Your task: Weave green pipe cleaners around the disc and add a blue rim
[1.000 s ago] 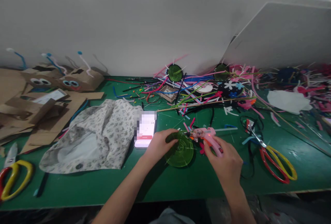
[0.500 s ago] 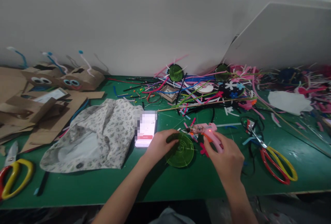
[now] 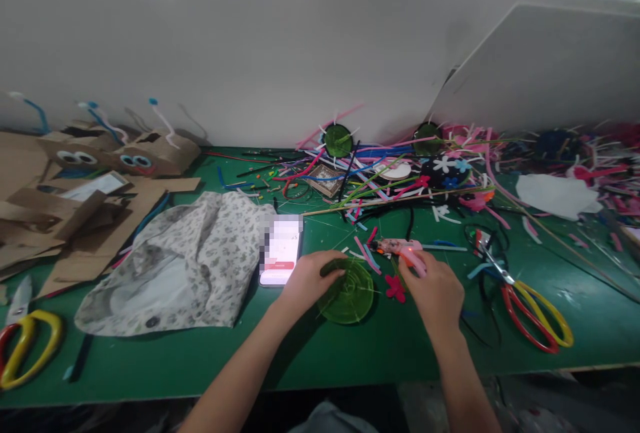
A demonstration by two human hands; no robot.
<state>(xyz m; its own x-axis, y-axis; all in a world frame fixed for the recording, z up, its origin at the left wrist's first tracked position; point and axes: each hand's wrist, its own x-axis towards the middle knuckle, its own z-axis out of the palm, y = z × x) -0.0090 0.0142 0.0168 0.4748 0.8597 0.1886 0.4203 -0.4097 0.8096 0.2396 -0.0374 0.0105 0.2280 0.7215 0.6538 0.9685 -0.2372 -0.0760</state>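
We see the phone just left of our left hand, whose thumb and fingers pinch the upper-left rim of the disc, flat on the table. Right of it lies the flower; then our right hand, fingers wrapped around the glue gun, nozzle pointing left.

Partition: dim grey, sheen upper left, soft shadows beside antennae
Smartphone screen: bright, partly pixelated
Glue gun: small orange glow
Counter: glare spot right
Pipe-cleaner pile, far right: blurred
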